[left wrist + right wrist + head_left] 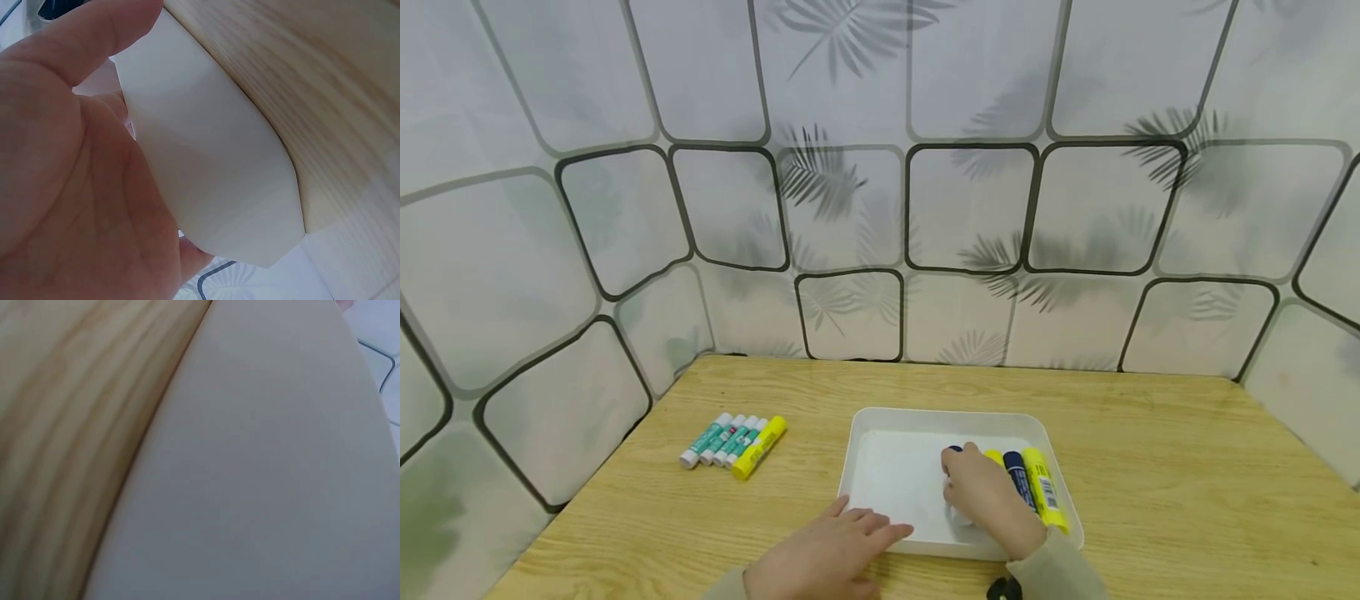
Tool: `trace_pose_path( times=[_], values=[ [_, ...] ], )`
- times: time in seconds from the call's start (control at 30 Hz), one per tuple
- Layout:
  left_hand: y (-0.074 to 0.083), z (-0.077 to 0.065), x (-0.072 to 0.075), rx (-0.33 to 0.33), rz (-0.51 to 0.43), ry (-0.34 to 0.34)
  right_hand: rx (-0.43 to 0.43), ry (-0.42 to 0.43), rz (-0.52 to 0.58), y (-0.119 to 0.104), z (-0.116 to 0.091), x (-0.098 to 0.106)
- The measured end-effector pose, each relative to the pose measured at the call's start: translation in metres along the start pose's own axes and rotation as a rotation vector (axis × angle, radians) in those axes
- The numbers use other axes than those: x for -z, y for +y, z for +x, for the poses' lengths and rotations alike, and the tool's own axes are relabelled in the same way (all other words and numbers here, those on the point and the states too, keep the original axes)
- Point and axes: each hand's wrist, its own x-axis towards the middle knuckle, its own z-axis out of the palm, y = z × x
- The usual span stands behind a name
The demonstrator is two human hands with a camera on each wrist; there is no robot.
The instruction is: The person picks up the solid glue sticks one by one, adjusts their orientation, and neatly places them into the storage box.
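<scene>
Glue sticks lie on the table; the left hand, fingers spread, rests on the near edge of the tray; the right hand curls round a blue-ended stick inside, likely light, stiff and slick, best pinched mid-barrel

Right grip: fingertips hidden by its own back; whether they pinch anything cannot be told.
Dark blue end: just beyond the right grip, which hides what adjoins it.
Yellow end: just right of the right grip, remainder hidden.
Yellow tube: farther right of that grip, label print too small to read.
Left grip: cut by the left wrist view's edge, fingers partly behind the tray.
Teal-and-white sticks: beyond and left of the left grip, lettering too small.
Tabletop: blurred in the right wrist view.
</scene>
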Motion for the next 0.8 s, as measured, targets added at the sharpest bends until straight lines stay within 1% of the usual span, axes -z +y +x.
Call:
trace_pose_path(
  times=[0.13,0.3,0.47,0.8],
  values=[
    [-0.0001,0.0000,0.0002,-0.002,-0.006,0.002,0.012,-0.013,0.015,0.0023,0.0003,0.0014],
    [-0.0003,0.0003,0.0003,0.001,-0.017,-0.004,0.047,-0.011,0.015,0.0055,0.0008,0.0016],
    [-0.0002,0.0010,0.0001,0.005,-0.020,-0.006,0.062,-0.012,0.016,0.0060,-0.0003,0.0024],
    [-0.0001,0.0006,-0.0003,0.010,-0.022,-0.010,0.064,-0.039,-0.008,0.0006,-0.0035,0.0054]
  ],
)
